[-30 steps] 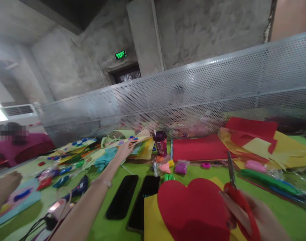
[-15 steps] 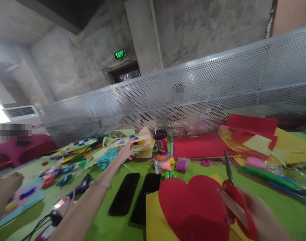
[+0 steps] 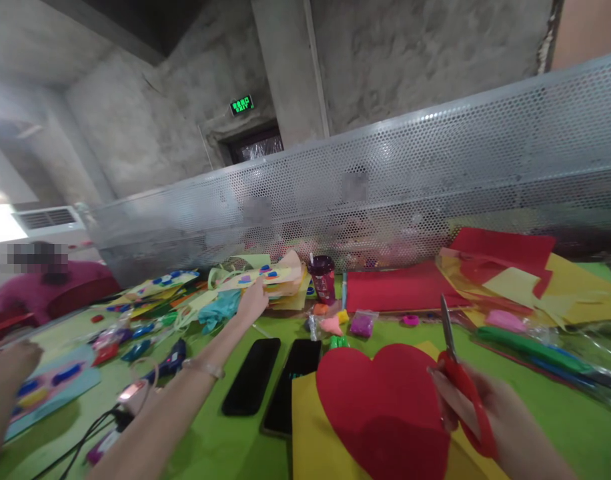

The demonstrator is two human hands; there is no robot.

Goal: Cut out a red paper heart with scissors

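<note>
Scissors (image 3: 455,371) fill the right grip (image 3: 500,412), best angled clear of the heart (image 3: 378,397) beside it; whether the left grip (image 3: 252,305) pinches nearby papers (image 3: 287,275) is unclear.

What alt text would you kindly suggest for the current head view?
A person's right hand holds red-handled scissors by a red heart over yellow paper; the left hand extends across a green table to layered sheets near a purple cup.

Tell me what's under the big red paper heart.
Yellow paper peeks out at the left and lower right of the red paper heart. The heart covers anything else beneath, so that can't be seen.
</note>
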